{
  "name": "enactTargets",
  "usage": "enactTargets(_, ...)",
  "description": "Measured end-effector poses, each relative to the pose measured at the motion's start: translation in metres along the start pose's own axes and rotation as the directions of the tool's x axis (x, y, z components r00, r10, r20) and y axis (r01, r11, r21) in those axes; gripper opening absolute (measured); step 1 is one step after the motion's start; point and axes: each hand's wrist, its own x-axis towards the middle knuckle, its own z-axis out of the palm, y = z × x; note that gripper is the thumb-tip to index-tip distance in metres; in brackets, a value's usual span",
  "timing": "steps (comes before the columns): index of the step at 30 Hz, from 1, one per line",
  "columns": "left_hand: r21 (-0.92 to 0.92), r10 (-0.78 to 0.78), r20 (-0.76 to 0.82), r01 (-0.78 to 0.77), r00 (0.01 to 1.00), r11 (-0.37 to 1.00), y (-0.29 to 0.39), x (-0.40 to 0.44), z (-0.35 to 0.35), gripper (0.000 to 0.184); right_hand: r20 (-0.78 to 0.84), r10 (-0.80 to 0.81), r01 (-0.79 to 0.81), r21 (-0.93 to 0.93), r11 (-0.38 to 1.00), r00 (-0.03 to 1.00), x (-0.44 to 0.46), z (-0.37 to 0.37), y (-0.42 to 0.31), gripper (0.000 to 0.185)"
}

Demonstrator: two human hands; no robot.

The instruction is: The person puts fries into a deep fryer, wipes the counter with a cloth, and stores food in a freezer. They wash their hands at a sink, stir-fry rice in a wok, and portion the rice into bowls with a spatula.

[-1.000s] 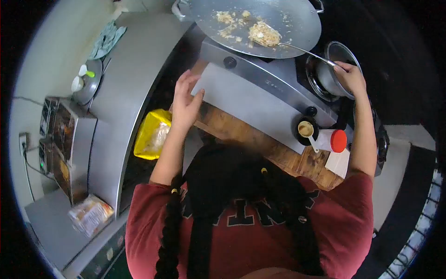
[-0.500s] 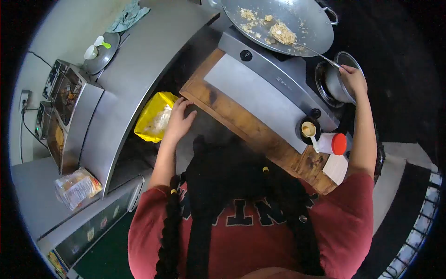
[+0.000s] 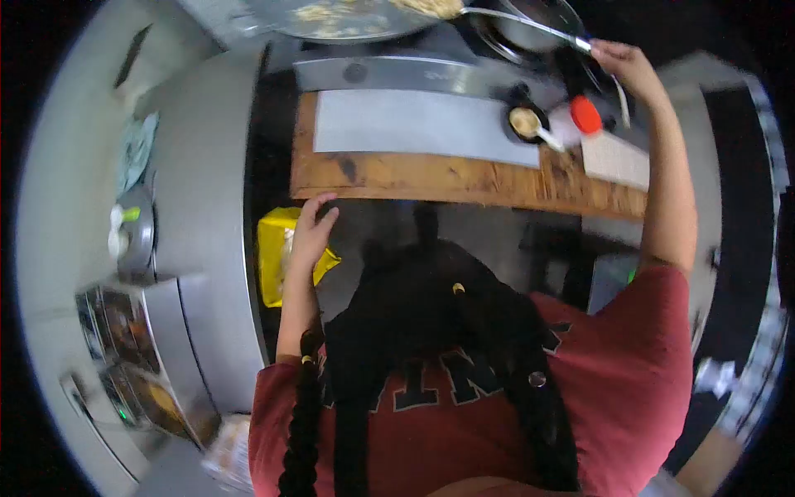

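My right hand (image 3: 633, 70) is closed around the end of a long-handled metal ladle (image 3: 522, 23). The ladle's head lies at the top edge of the view, heaped with what looks like fried rice (image 3: 431, 7), over the wide wok (image 3: 373, 35). More grains are spread in the wok, most of which is cut off by the frame. My left hand (image 3: 308, 236) is empty with its fingers apart, at the near left corner of the wooden board (image 3: 397, 172). Just below and behind that hand is a yellow bag (image 3: 272, 261).
On the board's right are a dark cup (image 3: 513, 128) with a white scoop (image 3: 550, 139) and a red-lidded jar (image 3: 585, 116). A metal pot (image 3: 530, 35) stands right of the wok. Along the left runs a steel counter (image 3: 203, 166) with a fryer-like appliance (image 3: 137, 331).
The camera view has turned, so the board now lies level and the wok sits higher, partly out of frame. The rice-heaped ladle is now nearer the wok's right rim.
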Motion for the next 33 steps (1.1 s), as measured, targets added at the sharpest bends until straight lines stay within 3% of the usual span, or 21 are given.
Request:
enactTargets(1,-0.015,-0.007,0.056,0.008,0.998,1.000,-0.003,0.010,0.004,0.033,-0.019,0.070,-0.068,0.063,0.996,0.997,-0.030,-0.012,-0.001,0.037)
enactTargets(3,-0.045,0.034,0.199,-0.026,0.979,0.999,0.009,0.027,0.017,0.030,-0.017,0.123,-0.124,-0.063,0.990,0.992,-0.099,-0.041,-0.025,0.043)
enactTargets(5,0.022,0.113,0.304,-0.125,0.946,0.992,-0.005,0.048,0.036,0.030,-0.210,0.417,-0.426,0.004,0.905,0.884,-0.169,-0.051,-0.068,0.022)
enactTargets(6,-0.099,0.114,0.365,-0.083,0.924,0.992,-0.002,0.055,0.047,0.029,-0.250,0.341,-0.359,-0.031,0.933,0.906,-0.195,-0.054,-0.080,0.024)
enactTargets(7,-0.104,0.141,0.421,-0.106,0.896,0.989,0.003,0.061,0.058,0.029,-0.309,0.335,-0.360,-0.026,0.933,0.890,-0.225,-0.065,-0.066,0.024)
enactTargets(9,-0.074,0.083,0.503,-0.053,0.860,0.996,0.028,0.061,0.080,0.030,-0.348,0.463,-0.525,-0.106,0.845,0.815,-0.288,-0.090,-0.057,0.025)
enactTargets(10,-0.075,0.103,0.552,-0.074,0.827,0.994,0.033,0.062,0.094,0.030,-0.382,0.499,-0.570,-0.093,0.816,0.777,-0.321,-0.100,-0.049,0.025)
enactTargets(12,0.044,0.195,0.591,-0.273,0.783,0.961,0.038,0.061,0.120,0.030,-0.433,0.601,-0.679,-0.036,0.733,0.672,-0.394,-0.114,-0.031,0.025)
enactTargets(15,-0.050,0.197,0.689,-0.226,0.697,0.973,0.040,0.054,0.171,0.030,-0.529,0.583,-0.657,0.061,0.751,0.617,-0.485,-0.115,-0.025,0.023)
enactTargets(16,-0.050,0.247,0.692,-0.297,0.678,0.954,0.037,0.051,0.192,0.029,-0.530,0.594,-0.675,0.054,0.736,0.605,-0.519,-0.117,-0.015,0.022)
enactTargets(17,-0.058,0.261,0.717,-0.318,0.646,0.946,0.046,0.044,0.211,0.029,-0.459,0.725,-0.809,0.025,0.588,0.513,-0.559,-0.125,-0.002,0.018)
enactTargets(19,0.015,0.163,0.785,-0.280,0.598,0.960,0.070,0.020,0.252,0.029,-0.483,0.634,-0.702,0.053,0.710,0.604,-0.648,-0.133,0.056,0.041)
enactTargets(21,0.036,0.130,0.831,-0.285,0.541,0.958,0.092,-0.005,0.297,0.029,-0.483,0.719,-0.795,0.074,0.602,0.500,-0.698,-0.127,0.055,0.041)
enactTargets(23,-0.016,0.277,0.857,-0.514,0.435,0.858,0.113,-0.033,0.346,0.030,-0.539,0.751,-0.873,0.055,0.485,0.383,-0.755,-0.120,0.068,0.042)
enactTargets(25,0.020,0.242,0.881,-0.544,0.406,0.839,0.132,-0.064,0.399,0.030,-0.588,0.729,-0.886,0.045,0.462,0.350,-0.825,-0.109,0.100,0.041)
enactTargets(28,-0.047,0.272,0.896,-0.533,0.352,0.845,0.143,-0.104,0.485,0.030,-0.565,0.818,-0.980,0.080,0.180,0.105,-0.874,-0.095,0.103,0.043)
enactTargets(33,-0.136,0.305,0.932,-0.588,0.198,0.797,0.169,-0.172,0.606,0.030,-0.623,0.781,-0.997,0.075,-0.005,-0.051,-0.956,-0.051,0.158,0.037)
